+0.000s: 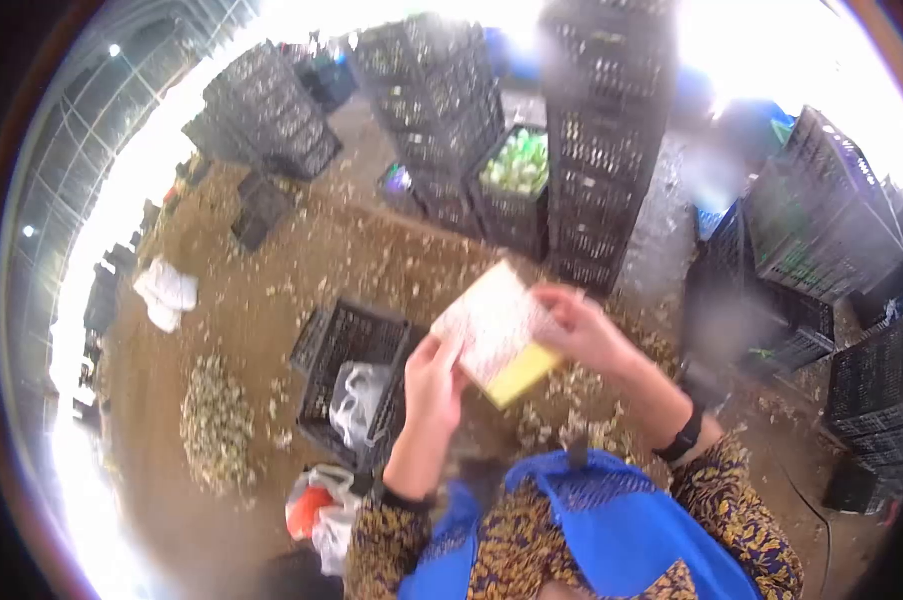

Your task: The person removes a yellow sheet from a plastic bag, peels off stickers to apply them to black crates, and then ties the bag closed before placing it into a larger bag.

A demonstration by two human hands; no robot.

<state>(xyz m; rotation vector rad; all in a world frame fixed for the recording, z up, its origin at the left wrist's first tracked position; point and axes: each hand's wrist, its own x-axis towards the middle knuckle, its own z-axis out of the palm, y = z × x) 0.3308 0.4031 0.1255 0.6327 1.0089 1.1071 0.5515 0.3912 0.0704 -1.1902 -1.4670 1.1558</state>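
Note:
Both hands hold a notepad (494, 332) in front of my body. Its upper sheet is white with faint reddish print, and a yellow sheet shows along the lower right edge. My left hand (435, 378) grips the left edge, thumb on top. At the upper right edge is my right hand (577, 322), its fingers closed on the paper. Motion blur and glare keep the print from being read. A black crate (340, 345) with a white plastic bag (358, 405) inside stands just left of my left hand.
Tall stacks of black crates (609, 130) rise ahead, one crate holding green-white vegetables (517, 162). More crates (822, 205) stand right. A pile of pale scraps (217, 425) lies left on the brown floor. Near my left forearm is a bag with something red (310, 512).

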